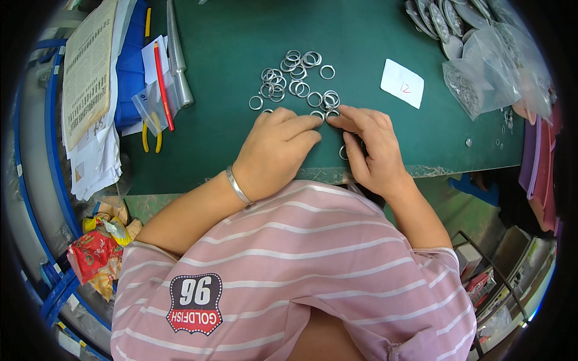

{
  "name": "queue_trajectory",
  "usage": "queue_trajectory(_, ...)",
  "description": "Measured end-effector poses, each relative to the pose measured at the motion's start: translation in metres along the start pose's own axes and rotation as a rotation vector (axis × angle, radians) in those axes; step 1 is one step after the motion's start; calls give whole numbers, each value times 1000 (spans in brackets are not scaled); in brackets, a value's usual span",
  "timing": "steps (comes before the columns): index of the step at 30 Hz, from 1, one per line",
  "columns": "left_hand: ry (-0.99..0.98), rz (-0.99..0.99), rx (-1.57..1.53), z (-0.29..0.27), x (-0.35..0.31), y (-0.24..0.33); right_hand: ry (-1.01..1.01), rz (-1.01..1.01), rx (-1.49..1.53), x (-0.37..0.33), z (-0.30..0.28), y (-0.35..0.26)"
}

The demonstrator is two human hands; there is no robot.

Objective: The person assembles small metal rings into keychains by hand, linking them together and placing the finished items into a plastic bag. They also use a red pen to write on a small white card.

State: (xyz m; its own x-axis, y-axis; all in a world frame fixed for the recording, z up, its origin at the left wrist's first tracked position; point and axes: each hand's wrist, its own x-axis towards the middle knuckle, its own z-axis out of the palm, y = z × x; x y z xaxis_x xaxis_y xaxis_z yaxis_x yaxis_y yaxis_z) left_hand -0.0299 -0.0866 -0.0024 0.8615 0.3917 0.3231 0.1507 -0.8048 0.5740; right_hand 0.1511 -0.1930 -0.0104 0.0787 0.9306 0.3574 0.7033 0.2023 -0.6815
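Note:
Several plain silver metal rings (274, 84) lie loosely piled on the green work surface ahead of my hands. My left hand (277, 144), with a silver bangle (238, 186) at its wrist, has its fingers curled together. Its index fingertip meets a ring (317, 114) at the pile's near edge. Facing it, my right hand (379, 147) has its index fingertip against another ring (332, 113), with the thumb spread away. One more ring (342, 152) lies partly under the right thumb. The undersides of the left fingers are hidden.
A white paper slip (402, 83) with red handwriting lies right of the rings. Clear bags of metal parts (481, 72) fill the far right. A tapered metal rod (176, 54), red pencil (162, 87), yellow-handled pliers (158, 141) and stacked papers (90, 78) occupy the left.

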Motion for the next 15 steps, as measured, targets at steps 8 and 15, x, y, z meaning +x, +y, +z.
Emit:
queue_trajectory(8, -85, 128, -149, -1, -2, 2, -7, 12, 127, -4, -12, -1)
queue_trajectory(15, 157, -108, 97, -3, 27, -6, 98, 172, -115, 35, 11, 0)
